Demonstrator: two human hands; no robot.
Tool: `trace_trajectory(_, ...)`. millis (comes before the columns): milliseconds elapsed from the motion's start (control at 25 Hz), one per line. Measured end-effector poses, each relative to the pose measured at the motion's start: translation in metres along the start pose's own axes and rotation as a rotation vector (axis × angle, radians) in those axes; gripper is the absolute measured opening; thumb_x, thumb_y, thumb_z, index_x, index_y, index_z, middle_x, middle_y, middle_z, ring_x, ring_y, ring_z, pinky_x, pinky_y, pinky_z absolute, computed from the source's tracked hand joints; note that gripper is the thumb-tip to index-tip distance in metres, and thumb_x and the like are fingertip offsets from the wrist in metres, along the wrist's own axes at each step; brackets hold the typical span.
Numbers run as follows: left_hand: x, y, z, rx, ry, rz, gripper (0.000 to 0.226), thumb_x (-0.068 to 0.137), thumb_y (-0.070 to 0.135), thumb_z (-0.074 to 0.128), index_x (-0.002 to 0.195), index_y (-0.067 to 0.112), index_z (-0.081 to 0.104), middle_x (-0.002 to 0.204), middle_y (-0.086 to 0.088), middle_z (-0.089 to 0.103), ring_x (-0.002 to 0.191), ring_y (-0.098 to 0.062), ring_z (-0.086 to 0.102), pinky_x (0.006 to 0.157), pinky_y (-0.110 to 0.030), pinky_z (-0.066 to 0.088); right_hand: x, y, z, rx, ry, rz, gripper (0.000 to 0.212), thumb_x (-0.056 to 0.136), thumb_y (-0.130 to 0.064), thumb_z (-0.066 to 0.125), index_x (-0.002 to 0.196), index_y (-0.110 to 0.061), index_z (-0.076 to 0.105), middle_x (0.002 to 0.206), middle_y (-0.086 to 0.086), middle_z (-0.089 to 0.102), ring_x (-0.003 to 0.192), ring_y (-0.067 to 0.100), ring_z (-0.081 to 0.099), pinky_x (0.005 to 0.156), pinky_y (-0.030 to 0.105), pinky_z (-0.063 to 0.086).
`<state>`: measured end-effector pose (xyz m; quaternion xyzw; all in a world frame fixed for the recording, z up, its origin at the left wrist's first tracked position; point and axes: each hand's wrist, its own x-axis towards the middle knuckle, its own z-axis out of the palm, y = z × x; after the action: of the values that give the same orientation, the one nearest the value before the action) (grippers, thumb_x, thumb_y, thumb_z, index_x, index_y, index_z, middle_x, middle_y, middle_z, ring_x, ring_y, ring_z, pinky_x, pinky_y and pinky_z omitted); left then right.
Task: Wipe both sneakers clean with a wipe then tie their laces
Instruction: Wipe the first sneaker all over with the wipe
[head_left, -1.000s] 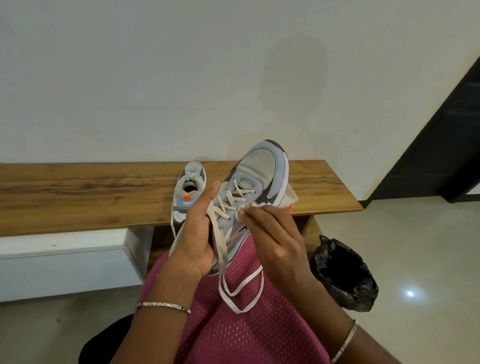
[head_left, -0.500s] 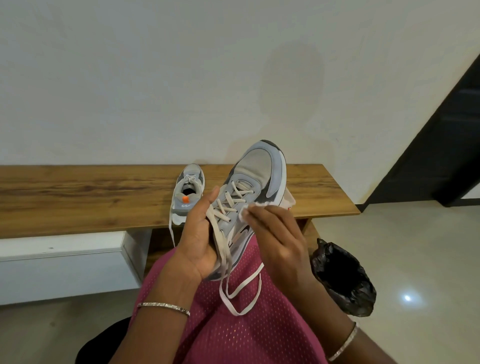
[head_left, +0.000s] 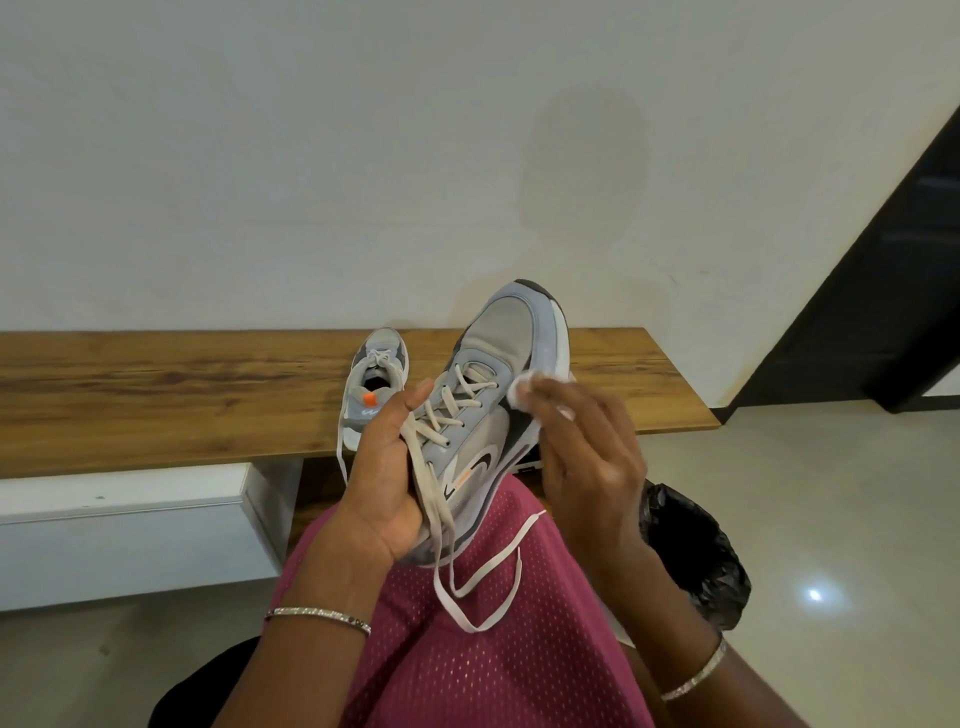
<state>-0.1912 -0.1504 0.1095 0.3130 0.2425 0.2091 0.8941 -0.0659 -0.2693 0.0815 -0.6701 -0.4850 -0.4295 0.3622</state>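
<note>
Take the grey sneaker in your lap as the landmark. Far to its left, below the wooden desk, a white drawer unit sits under the desktop. Just left of the held sneaker and behind your thumb, the second grey sneaker stands on the desk with its heel toward you, an orange tab at the heel and one loose lace end hanging over the desk edge.

Your left hand is wrapped around the heel end of the held sneaker from its left side, thumb lying up along the eyelets, and the beige laces run across your palm. Those laces are untied; their ends trail below the sneaker in loose loops over the pink mesh fabric on your lap. The shoe points away from you, toe tilted upward above the desk edge.

At the right side of that sneaker, your right hand pinches a small white wipe in its fingertips and presses it against the shoe's side near the white sole edge. This hand is slightly blurred.

Right of and below the sneaker, on the floor beside your knee, sits a black bin bag; its contents cannot be made out.
</note>
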Motion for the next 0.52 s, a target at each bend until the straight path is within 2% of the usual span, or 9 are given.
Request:
trace_trajectory(120,0.002,0.001,-0.004,0.002,-0.005,0.018,0.043,0.097,0.036,0.057,0.123,0.005,0.070,0.121,-0.026,0.070,0.112,-0.039,0.069,0.100,-0.050,0.051,-0.025,-0.010,0.001,0.020,-0.123,-0.080,0.023,0.088,-0.004,0.075,0.111,-0.001,0.074,0.114,0.013,0.072,0.108,0.023,0.065,0.092,0.030,0.054)
trace_trajectory(200,0.003,0.002,-0.003,0.017,0.002,0.024,0.040,0.096,0.035,0.059,0.120,0.006,0.071,0.117,-0.024,0.072,0.107,-0.036,0.071,0.094,-0.048,0.054,-0.011,-0.001,-0.001,0.022,-0.093,-0.061,0.019,0.093,-0.007,0.069,0.109,0.001,0.074,0.113,0.015,0.072,0.106,0.024,0.065,0.090,0.030,0.055)
trace_trajectory(280,0.003,0.001,-0.002,0.017,0.008,0.024,0.033,0.097,0.033,0.059,0.107,0.008,0.079,0.109,-0.020,0.075,0.095,-0.032,0.075,0.088,-0.045,0.058,0.010,0.009,-0.004,0.009,-0.015,0.008,0.023,0.101,-0.012,0.056,0.108,0.001,0.074,0.110,0.017,0.071,0.103,0.025,0.064,0.086,0.026,0.052)
trace_trajectory(400,0.003,-0.001,0.001,0.008,0.000,0.006,0.038,0.099,0.032,0.055,0.082,0.014,0.084,0.100,-0.017,0.077,0.087,-0.028,0.077,0.087,-0.044,0.059,0.029,0.022,-0.005,0.023,0.044,0.119,0.018,0.095,-0.003,0.064,0.110,-0.001,0.074,0.110,0.016,0.071,0.099,0.027,0.065,0.086,0.022,0.049)
trace_trajectory(520,0.003,0.000,-0.001,-0.004,-0.006,-0.008,0.039,0.100,0.034,0.055,0.085,0.013,0.084,0.104,-0.018,0.077,0.089,-0.028,0.077,0.082,-0.043,0.061,0.012,0.013,-0.002,0.045,0.002,0.117,0.023,0.089,0.004,0.068,0.111,-0.002,0.073,0.110,0.014,0.071,0.100,0.025,0.063,0.092,0.015,0.042)
